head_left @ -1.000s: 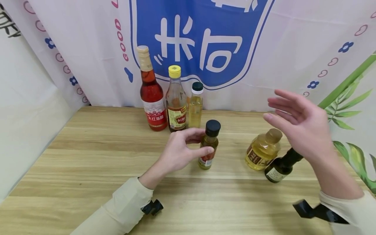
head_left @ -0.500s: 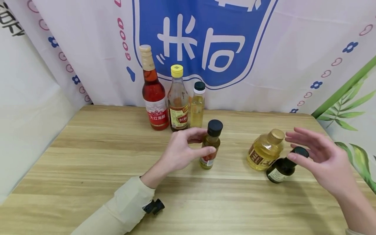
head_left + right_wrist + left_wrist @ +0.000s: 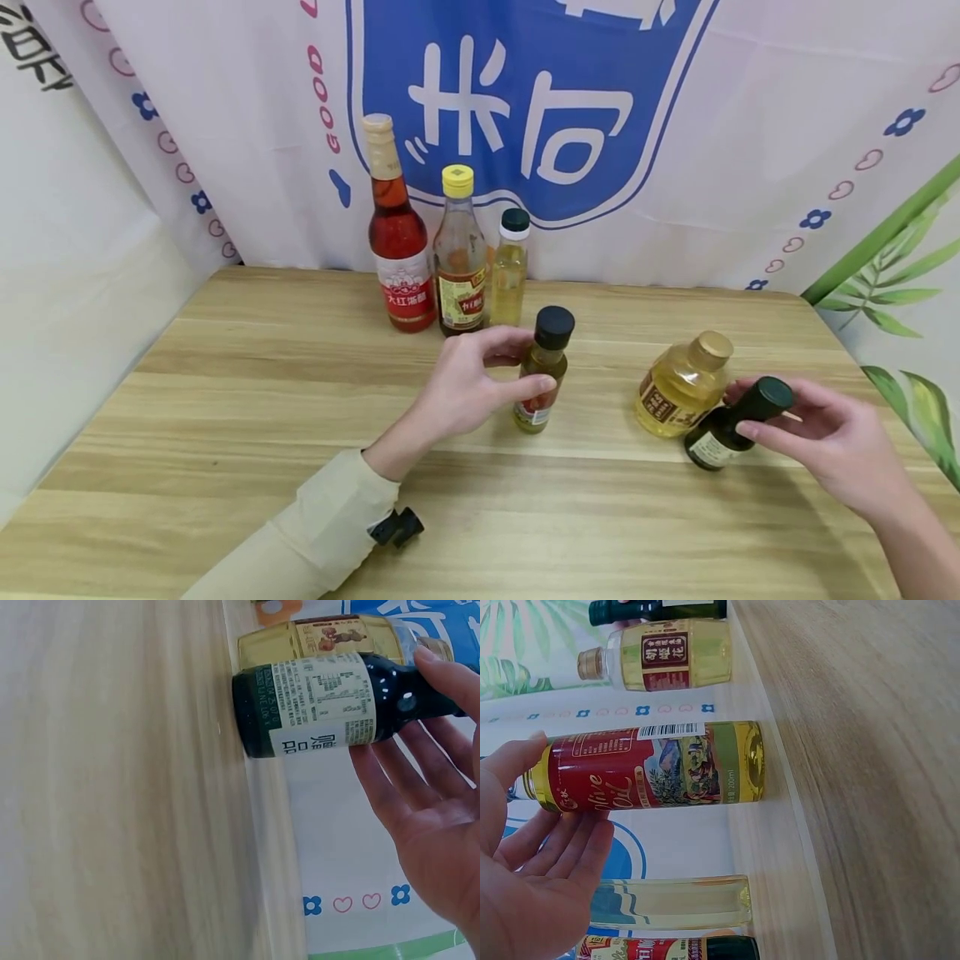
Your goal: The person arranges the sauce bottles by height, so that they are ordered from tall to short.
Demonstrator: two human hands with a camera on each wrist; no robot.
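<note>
In the head view my left hand (image 3: 468,387) grips a small olive oil bottle (image 3: 536,410) with a black cap, upright on the table. Its red label reads "Olive Oil" in the left wrist view, where the thumb and fingers hold the bottle (image 3: 660,765) near its neck. On the right, my right hand (image 3: 832,437) holds a dark green glass bottle (image 3: 712,450) at the neck, thumb in front and fingers behind. That bottle (image 3: 322,705) carries a pale printed label. Close against it stands a squat golden oil bottle (image 3: 663,404) with a gold-brown cap.
Behind the left hand stand a tall red vinegar bottle (image 3: 405,275), a yellow-capped bottle (image 3: 461,292) and a slim pale oil bottle (image 3: 510,283). A printed curtain (image 3: 675,208) hangs at the back edge of the wooden table (image 3: 262,400).
My right hand has come down from above the right-hand bottles and taken hold of the dark green bottle's neck. The left hand has stayed on the olive oil bottle.
</note>
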